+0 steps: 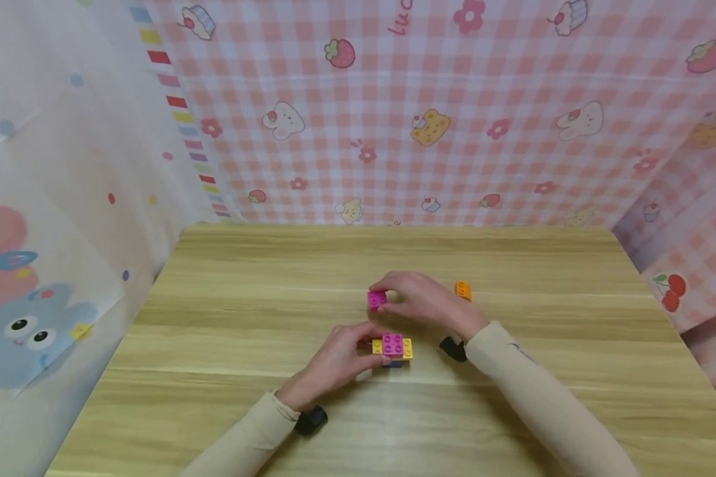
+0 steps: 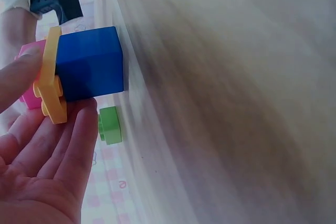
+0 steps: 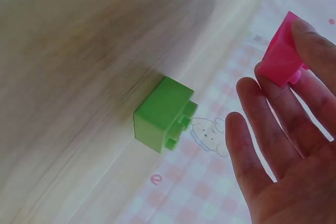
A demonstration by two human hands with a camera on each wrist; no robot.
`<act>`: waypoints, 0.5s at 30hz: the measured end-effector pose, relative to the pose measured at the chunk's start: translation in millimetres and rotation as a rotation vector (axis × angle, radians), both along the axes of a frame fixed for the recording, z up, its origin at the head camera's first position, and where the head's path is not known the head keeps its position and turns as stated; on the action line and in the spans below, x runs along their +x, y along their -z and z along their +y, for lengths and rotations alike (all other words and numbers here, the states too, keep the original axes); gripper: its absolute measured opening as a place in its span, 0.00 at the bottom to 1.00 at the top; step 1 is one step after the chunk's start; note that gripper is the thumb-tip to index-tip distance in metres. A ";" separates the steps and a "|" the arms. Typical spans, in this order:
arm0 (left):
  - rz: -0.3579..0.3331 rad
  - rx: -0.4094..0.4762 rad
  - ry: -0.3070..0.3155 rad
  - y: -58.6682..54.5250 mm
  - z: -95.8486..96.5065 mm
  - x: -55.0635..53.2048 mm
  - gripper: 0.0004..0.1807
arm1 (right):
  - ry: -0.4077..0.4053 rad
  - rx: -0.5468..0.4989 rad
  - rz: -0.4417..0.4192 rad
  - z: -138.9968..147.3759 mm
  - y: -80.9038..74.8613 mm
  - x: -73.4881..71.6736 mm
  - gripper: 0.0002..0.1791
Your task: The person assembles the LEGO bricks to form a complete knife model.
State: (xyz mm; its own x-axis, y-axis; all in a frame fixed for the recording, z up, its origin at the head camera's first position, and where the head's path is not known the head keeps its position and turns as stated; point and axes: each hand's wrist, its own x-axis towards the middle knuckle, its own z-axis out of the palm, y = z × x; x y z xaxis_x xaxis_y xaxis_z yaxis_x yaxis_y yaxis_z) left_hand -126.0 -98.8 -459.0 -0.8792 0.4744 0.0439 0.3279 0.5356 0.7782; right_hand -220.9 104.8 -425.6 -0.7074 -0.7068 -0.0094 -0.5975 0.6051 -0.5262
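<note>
Left hand: the left hand [image 1: 340, 358] steadies a small block stack [image 1: 392, 348] on the tabletop [image 1: 227, 344], fingers curled against its left side; the left wrist view shows fingertips on the yellow plate [image 2: 50, 77] and under the blue block [image 2: 90, 64].

Stack: a magenta block [image 1: 392, 343] sits on the yellow plate with the blue block beneath, in the middle of the tabletop and just in front of the right hand.

Right hand: the right hand [image 1: 423, 298] pinches a loose pink block [image 1: 376, 299] at its fingertips, behind the stack and apart from it; I can't tell from the head view whether it is lifted or resting on the wood.

Grip risk: in the right wrist view only the fingertips [image 3: 310, 40] hold the pink block [image 3: 283, 51], so it could twist or pop out if pressed off-centre.

Stack risk: the yellow plate overhangs the blue block, so a push near its edge could tip the stack or pry the plate off if the left hand loosens its hold.

Stray pieces: a green block [image 3: 164, 114] lies near the hands, and an orange block [image 1: 463, 290] sits right behind the right wrist; a sweep of the sleeve could knock the orange one away.

Alignment: studs are hidden under the fingers, so a crooked seat is a fair worry.
</note>
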 end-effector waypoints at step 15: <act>-0.004 0.017 0.002 -1.1 0.2 1.0 0.16 | 0.038 -0.072 0.047 18.7 -5.2 24.3 0.23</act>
State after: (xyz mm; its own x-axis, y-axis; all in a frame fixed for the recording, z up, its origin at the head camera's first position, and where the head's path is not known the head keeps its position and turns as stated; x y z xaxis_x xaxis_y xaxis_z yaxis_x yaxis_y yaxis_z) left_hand -125.0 -98.6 -457.9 -0.8784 0.4755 0.0480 0.3255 0.5218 0.7885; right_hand -196.6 123.5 -420.4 -0.7323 -0.6769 0.0748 -0.6000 0.5892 -0.5411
